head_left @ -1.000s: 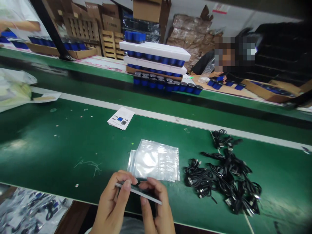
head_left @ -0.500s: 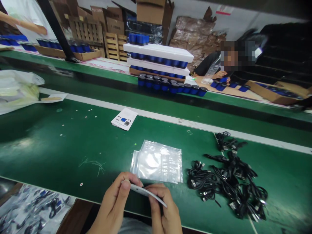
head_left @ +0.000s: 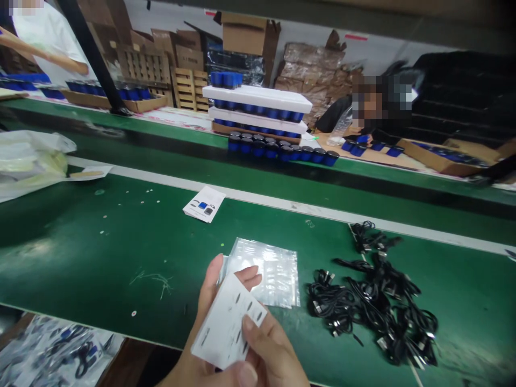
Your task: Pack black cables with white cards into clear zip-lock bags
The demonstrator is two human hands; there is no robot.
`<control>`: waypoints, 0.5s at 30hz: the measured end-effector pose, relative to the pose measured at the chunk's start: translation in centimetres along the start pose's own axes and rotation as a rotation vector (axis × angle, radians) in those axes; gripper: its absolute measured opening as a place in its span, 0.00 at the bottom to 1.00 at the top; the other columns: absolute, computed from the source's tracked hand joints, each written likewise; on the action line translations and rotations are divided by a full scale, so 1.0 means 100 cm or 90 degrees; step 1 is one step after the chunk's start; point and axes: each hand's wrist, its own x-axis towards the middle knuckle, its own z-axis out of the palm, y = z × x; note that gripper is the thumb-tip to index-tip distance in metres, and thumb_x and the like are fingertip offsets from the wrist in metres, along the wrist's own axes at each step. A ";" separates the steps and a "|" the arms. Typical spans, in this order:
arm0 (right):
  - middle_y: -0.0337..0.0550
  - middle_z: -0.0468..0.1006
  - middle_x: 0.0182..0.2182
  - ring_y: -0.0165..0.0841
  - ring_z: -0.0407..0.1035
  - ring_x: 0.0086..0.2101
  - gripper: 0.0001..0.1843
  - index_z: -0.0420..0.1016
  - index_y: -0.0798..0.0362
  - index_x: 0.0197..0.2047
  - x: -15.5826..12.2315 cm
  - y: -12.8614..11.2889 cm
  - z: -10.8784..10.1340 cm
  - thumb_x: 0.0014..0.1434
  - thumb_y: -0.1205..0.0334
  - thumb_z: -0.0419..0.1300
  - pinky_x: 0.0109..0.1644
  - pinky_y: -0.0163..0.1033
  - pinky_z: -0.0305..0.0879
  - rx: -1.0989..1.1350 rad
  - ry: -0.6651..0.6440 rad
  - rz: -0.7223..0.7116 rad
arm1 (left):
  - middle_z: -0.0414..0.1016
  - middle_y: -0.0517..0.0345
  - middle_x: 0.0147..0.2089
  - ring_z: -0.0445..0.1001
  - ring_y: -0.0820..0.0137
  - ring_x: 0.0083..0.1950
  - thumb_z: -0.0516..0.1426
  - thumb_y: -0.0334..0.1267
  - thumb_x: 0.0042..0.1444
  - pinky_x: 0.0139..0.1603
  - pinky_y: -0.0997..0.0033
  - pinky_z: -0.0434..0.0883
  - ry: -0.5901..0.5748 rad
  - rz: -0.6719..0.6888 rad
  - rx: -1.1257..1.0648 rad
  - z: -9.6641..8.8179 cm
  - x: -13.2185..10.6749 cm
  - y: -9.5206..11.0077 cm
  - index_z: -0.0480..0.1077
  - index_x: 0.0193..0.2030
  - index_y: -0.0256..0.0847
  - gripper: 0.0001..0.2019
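Observation:
A white printed leaflet [head_left: 226, 328] with small dark drawings is between my hands, its printed face turned up and tilted. My left hand [head_left: 205, 306] supports it from behind and the left, with some fingertips stretched past its top edge. The thumb of my right hand [head_left: 278, 352] presses on the leaflet's right part, the other fingers being mostly hidden behind it. Just beyond my hands lies a stack of clear plastic bags [head_left: 268, 274]. Several bundled black cables [head_left: 371, 295] lie to the right. A stack of similar leaflets [head_left: 205, 204] rests farther off.
A filled plastic bag [head_left: 32, 161] sits at the left of the green table [head_left: 100, 269]. Below its front edge are packed cable bags [head_left: 56, 355]. Blue, black-topped items [head_left: 278, 149] line the far bench beside white foam trays [head_left: 258, 97]. Two people work across from me.
The leaflet, edge-on before, is now tilted with its printed face visible. My left fingers have extended behind it, and my right thumb has moved onto its face.

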 end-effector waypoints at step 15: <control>0.42 0.72 0.35 0.36 0.71 0.34 0.15 0.76 0.41 0.43 -0.011 -0.017 -0.035 0.53 0.65 0.66 0.39 0.41 0.69 -0.663 0.013 -0.617 | 0.77 0.52 0.36 0.80 0.64 0.33 0.52 0.32 0.61 0.39 0.62 0.75 0.151 -0.414 -0.290 0.012 0.024 0.052 0.53 0.62 0.43 0.23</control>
